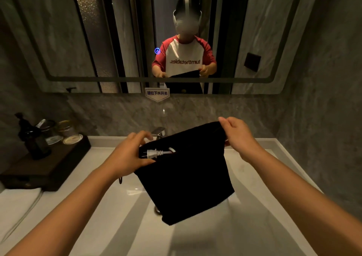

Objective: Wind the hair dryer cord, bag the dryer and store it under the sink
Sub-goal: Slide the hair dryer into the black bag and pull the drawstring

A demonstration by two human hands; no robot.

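A black cloth bag (188, 177) hangs in the air above the white sink basin (109, 212). My left hand (129, 154) pinches the left corner of the bag's mouth. My right hand (239, 136) grips the right corner, held a little higher. A white plug (154, 153) with a short piece of cord sticks out of the opening next to my left thumb. The hair dryer itself is hidden inside the bag.
A chrome faucet (159, 132) stands behind the bag. At the left, a dark wooden tray (47, 165) carries a dark pump bottle (32, 138) and glass jars (58, 131). A white cable (23, 214) lies on the left counter. The mirror (98, 40) fills the wall ahead.
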